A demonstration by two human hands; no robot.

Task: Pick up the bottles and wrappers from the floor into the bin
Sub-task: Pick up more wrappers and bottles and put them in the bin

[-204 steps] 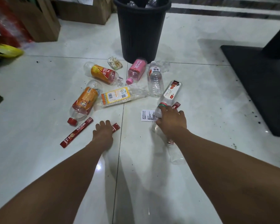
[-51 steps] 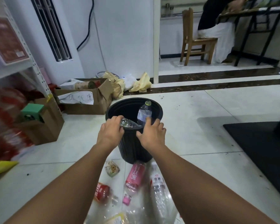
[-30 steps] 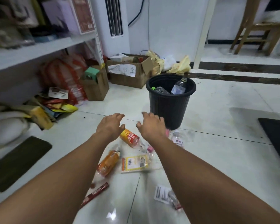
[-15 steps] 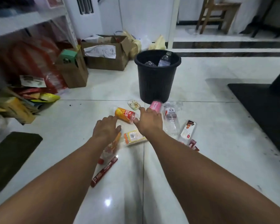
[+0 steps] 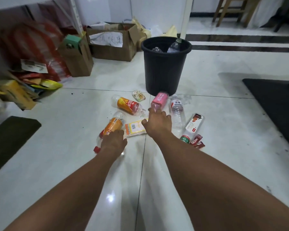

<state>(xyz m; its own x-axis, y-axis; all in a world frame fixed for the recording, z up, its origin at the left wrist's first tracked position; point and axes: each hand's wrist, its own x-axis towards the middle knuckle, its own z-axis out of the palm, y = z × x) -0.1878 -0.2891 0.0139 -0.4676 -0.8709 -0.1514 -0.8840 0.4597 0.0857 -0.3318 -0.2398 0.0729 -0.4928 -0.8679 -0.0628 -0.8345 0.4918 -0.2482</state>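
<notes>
A black bin point(image 5: 164, 67) stands on the white tile floor with clear bottles inside. In front of it lie a pink bottle point(image 5: 159, 101), an orange-red labelled bottle point(image 5: 127, 105), an orange bottle point(image 5: 111, 128), a clear bottle point(image 5: 178, 110), a white-red labelled bottle point(image 5: 193, 126), a yellow wrapper point(image 5: 135, 129), a small snack wrapper point(image 5: 138, 96) and red sachets point(image 5: 197, 142). My left hand point(image 5: 113, 143) rests over the orange bottle's lower end. My right hand point(image 5: 158, 125) reaches with spread fingers to the pink bottle's neck, over the yellow wrapper.
Cardboard boxes point(image 5: 113, 41) and a brown box point(image 5: 77, 59) stand at the back left beside red bags and packets under a shelf. A dark mat point(image 5: 8, 139) lies at left, a black table base point(image 5: 277, 104) at right, a wooden chair point(image 5: 230, 9) behind.
After dropping a bottle into the bin, both hands have come down from its rim to the litter on the floor. The left hand now covers the orange bottle; the right nears the pink one.
</notes>
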